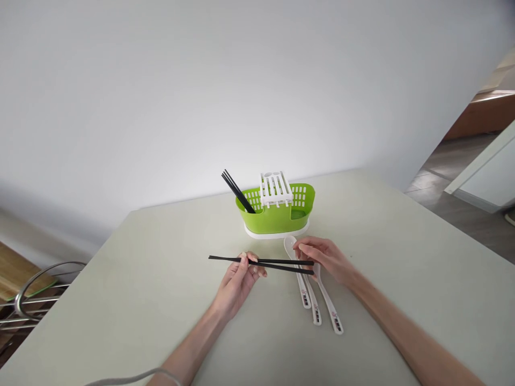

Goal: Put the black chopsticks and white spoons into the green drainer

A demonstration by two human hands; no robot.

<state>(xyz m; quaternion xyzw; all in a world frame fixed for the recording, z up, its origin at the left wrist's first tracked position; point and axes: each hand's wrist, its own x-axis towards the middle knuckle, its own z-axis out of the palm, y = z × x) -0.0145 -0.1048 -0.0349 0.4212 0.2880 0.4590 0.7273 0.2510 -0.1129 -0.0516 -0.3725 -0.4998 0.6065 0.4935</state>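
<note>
Already some black chopsticks stand in the left compartment of the green caddy, while one loose pair of chopsticks and three white spoons are not yet in it, so sorting looks roughly partway. Left hand pinches the loose pair near its middle, holding it level just above the table. Right hand, palm down with fingers loosely curled, steadies the pair's right end, directly over the spoon bowls.
</note>
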